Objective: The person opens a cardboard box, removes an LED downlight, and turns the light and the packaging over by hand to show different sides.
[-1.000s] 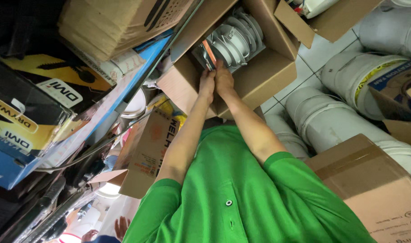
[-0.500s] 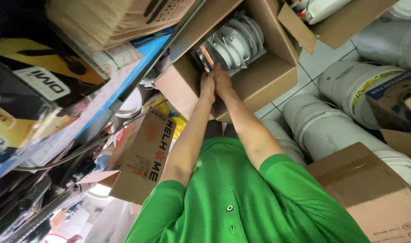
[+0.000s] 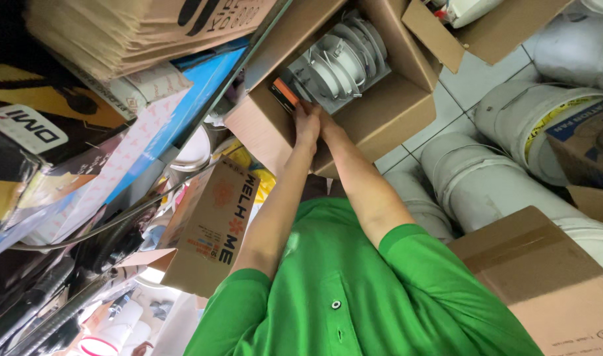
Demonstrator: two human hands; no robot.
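Both my arms reach out together into an open cardboard box. My left hand and my right hand are pressed side by side at the box's opening. Together they hold a small orange and black pack against the box's inner edge. Inside the box, right beside the pack, lies a stack of white round dish-like fittings. My fingers are partly hidden behind the pack. My green buttoned shirt fills the bottom of the view.
Several white plastic buckets stand on the tiled floor at right, with a closed cardboard box near them. At left, a printed carton and stacked flat cartons and coloured packages crowd in close.
The two hands have carried the orange and black pack a little to the left and deeper into the open box, next to the white fittings. The view shifted slightly.
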